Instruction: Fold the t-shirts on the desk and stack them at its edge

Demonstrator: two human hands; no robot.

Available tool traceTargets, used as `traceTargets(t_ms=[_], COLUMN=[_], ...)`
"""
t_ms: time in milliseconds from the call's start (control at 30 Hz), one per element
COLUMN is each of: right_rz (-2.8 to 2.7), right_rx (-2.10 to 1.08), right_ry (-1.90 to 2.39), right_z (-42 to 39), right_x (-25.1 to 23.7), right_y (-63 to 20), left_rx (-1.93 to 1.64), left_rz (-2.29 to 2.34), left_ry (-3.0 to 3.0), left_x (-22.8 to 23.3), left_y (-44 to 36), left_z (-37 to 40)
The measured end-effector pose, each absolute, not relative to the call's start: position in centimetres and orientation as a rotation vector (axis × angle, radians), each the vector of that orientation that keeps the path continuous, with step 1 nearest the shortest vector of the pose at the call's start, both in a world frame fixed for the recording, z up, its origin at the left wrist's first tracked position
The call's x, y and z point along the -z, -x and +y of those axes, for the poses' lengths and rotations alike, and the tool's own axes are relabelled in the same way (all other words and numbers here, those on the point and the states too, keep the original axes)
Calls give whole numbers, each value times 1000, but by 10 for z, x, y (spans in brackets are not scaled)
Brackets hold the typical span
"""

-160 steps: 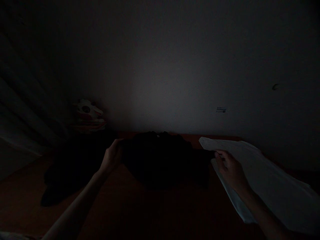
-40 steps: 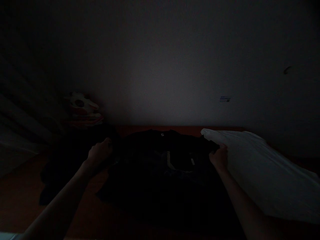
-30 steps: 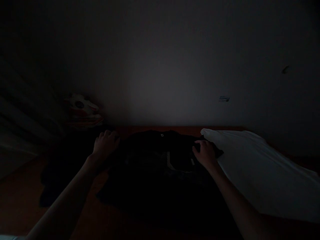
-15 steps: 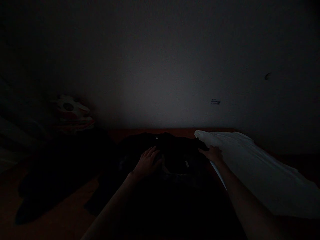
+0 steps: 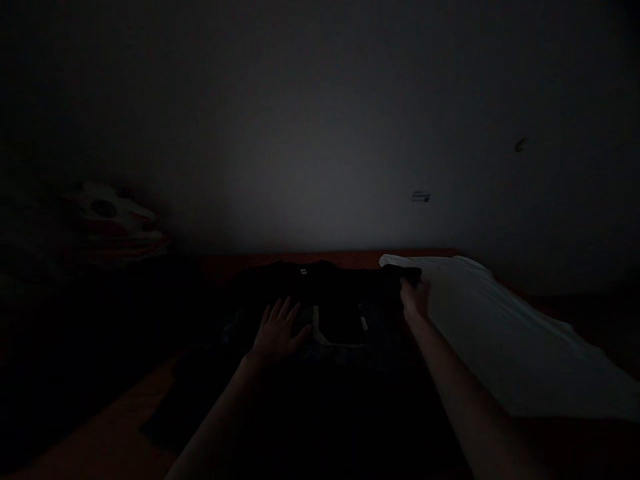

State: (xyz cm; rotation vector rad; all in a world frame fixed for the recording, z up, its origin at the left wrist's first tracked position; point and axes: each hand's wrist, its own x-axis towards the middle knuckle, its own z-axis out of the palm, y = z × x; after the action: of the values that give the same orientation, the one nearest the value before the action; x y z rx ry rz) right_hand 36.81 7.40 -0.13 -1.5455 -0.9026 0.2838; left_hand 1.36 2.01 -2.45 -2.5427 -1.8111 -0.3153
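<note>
The scene is very dark. A black garment (image 5: 345,300) lies spread on a reddish-brown table (image 5: 125,433), a small white tag near its far collar. My left hand (image 5: 277,330) rests flat on its left part, fingers spread. My right hand (image 5: 414,297) pinches the garment's right edge, a dark corner of cloth sticking out above the fingers. Another dark garment seems to lie under it toward me, with a pale waistband or label near the middle.
A white cloth (image 5: 495,340) lies on the table to the right, touching the black garment's edge. A dark pile of clothing (image 5: 95,333) sits at the left. A pale object on a folded stack (image 5: 113,227) stands far left by the wall.
My left hand moved from the garment's left edge to its middle and lies flat. My right hand went from the collar area to the right edge and gripped it. The view shifted right.
</note>
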Motion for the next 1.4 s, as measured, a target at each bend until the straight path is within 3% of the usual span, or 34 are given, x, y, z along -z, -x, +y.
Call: traceTargets(t_ms=[133, 267, 500, 667, 933, 1100, 1200, 1400], right_rz=[-1662, -2078, -1975, -1908, -1989, -2035, -2062, -2166], right_rx=[-455, -260, -190, -115, -95, -97, -100, -68], right_ry=[1237, 1210, 1326, 1478, 1543, 1515, 1472, 1342], right_z=[30, -15, -14, -11, -17, -17, -18, -17], right_x=[-20, -17, 18, 17, 15, 14, 12, 11], right_y=[-320, -296, -312, -329, -329, -329, -328, -327], left_rx=[311, 377, 659, 748, 1010, 892, 819, 616], left_rz=[-1803, -1770, -1781, -2137, -2302, -2351, -2198, -1377], left_ry=[2561, 2583, 2593, 2501, 2595, 2537, 2565, 2969], left_x=[22, 23, 17, -2, -20, -17, -14, -4], left_y=[-13, -12, -20, -50, -52, -26, -33, -96], left_z=[20, 19, 31, 56, 65, 59, 55, 70])
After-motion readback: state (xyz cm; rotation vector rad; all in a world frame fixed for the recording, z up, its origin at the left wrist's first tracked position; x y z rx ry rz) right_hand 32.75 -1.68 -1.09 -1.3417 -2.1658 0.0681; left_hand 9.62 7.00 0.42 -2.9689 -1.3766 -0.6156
